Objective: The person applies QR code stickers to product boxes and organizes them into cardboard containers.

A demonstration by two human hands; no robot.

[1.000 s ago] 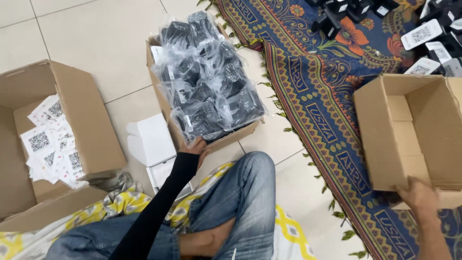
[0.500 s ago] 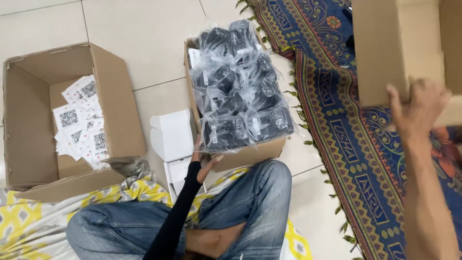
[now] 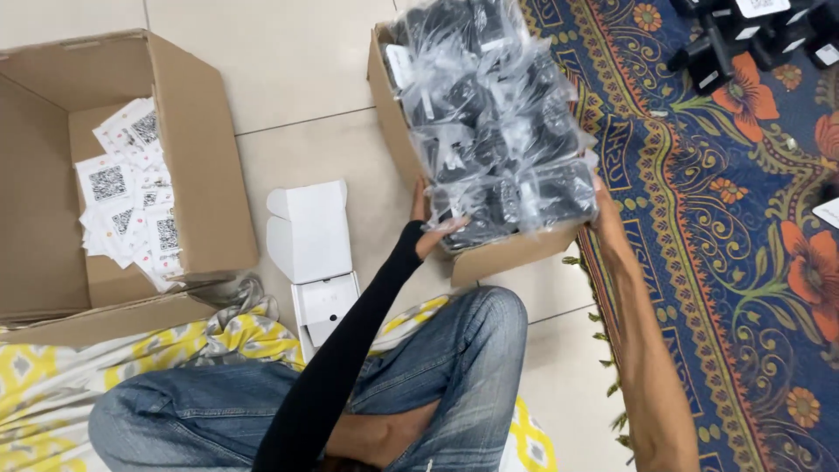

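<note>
While seated on tile, left hand (image 3: 430, 229) and right hand (image 3: 605, 212) gripping cardboard box (image 3: 498, 255), bagged black items (image 3: 489, 122) inside, patterned rug (image 3: 725, 218) beside.

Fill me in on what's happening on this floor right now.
A person sits on the tiled floor in jeans, gripping a cardboard box heaped with black items in clear plastic bags. The left hand is on the box's near-left corner, the right hand on its right side by the patterned rug. To the left lies a bigger open carton holding printed paper slips, and a small white box sits open between the two.
</note>
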